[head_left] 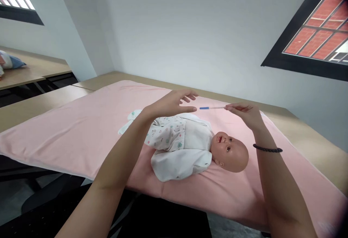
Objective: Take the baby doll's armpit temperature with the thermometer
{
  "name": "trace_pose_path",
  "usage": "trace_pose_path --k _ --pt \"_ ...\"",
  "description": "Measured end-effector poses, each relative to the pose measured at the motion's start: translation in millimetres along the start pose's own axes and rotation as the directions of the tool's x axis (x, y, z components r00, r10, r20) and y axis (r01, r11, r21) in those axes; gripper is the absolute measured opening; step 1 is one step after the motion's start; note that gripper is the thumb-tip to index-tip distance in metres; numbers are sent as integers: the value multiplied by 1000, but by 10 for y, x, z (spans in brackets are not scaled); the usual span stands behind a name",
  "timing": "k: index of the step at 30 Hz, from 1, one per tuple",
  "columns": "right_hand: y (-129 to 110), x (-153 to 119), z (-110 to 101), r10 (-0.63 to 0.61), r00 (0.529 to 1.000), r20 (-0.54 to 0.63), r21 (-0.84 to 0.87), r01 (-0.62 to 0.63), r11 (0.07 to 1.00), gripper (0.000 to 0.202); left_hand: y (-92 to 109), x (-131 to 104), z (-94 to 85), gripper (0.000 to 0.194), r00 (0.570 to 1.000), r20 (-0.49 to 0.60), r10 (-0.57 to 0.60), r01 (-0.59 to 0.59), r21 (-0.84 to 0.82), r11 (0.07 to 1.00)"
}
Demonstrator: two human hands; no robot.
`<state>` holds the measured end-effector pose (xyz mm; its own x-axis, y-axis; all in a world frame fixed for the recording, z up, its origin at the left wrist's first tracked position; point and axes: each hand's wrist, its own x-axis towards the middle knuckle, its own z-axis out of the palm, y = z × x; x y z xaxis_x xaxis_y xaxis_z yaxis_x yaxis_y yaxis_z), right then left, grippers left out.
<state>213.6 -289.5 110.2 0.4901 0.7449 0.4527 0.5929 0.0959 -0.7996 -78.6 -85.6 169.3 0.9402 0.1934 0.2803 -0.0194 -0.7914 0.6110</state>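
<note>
Between my two hands, a thin pale stick with a blue end (204, 108) is held level above a baby doll. My right hand (243, 111) pinches its pale end, and the blue end points left. Near that blue end is my left hand (176, 103), open, thumb and fingers apart, not touching it. Below lies the baby doll (231, 152) on its back, head to the right. It wears a white top (197, 136) and patterned pants (170, 132). My left forearm hides part of its legs.
A pink cloth (67, 132) covers much of the wooden table (301, 129), which stands against a white wall. At the far left, another table (40, 65) holds a partly visible white and blue bundle (12, 61). A dark chair (51, 194) is at the lower left.
</note>
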Motion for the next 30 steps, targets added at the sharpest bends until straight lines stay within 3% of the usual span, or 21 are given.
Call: trace_pose_path --k 3,6,9,13,17,20,22,26,28,30 --pt "-407 -65 90 -162 964 -210 36 173 984 18 60 33 -38 67 997 -55 49 -49 -1 999" --pt "-829 -90 251 -340 894 -293 30 364 931 16 143 105 -108 46 953 -245 176 -201 -84 976" --pt "-1175 -91 417 -443 817 -369 41 490 871 14 200 134 -172 26 824 -498 271 -397 -167 902" --pt "-1431 -190 599 -457 803 -383 -13 490 872 17 244 -2 -241 26 616 -690 379 -612 -117 782" --pt "-1538 -341 721 -444 822 -356 0 475 880 18 306 -204 -294 18 553 -728 405 -636 -54 770" --pt "-1601 -375 782 -428 818 -384 84 493 866 11 343 -295 -321 13 482 -752 449 -656 30 754" --pt "-1626 -359 814 -432 801 -415 138 524 840 6 360 -331 -330 12 504 -739 448 -620 51 783" --pt "-1609 -313 844 -441 786 -434 205 563 801 8 397 -389 -347 8 607 -683 407 -514 53 856" --pt "-1585 -299 829 -428 802 -415 215 544 811 10 416 -423 -372 6 613 -660 435 -505 97 858" --pt "-1565 -291 796 -429 774 -465 197 563 803 8 423 -459 -384 29 607 -686 402 -523 37 851"
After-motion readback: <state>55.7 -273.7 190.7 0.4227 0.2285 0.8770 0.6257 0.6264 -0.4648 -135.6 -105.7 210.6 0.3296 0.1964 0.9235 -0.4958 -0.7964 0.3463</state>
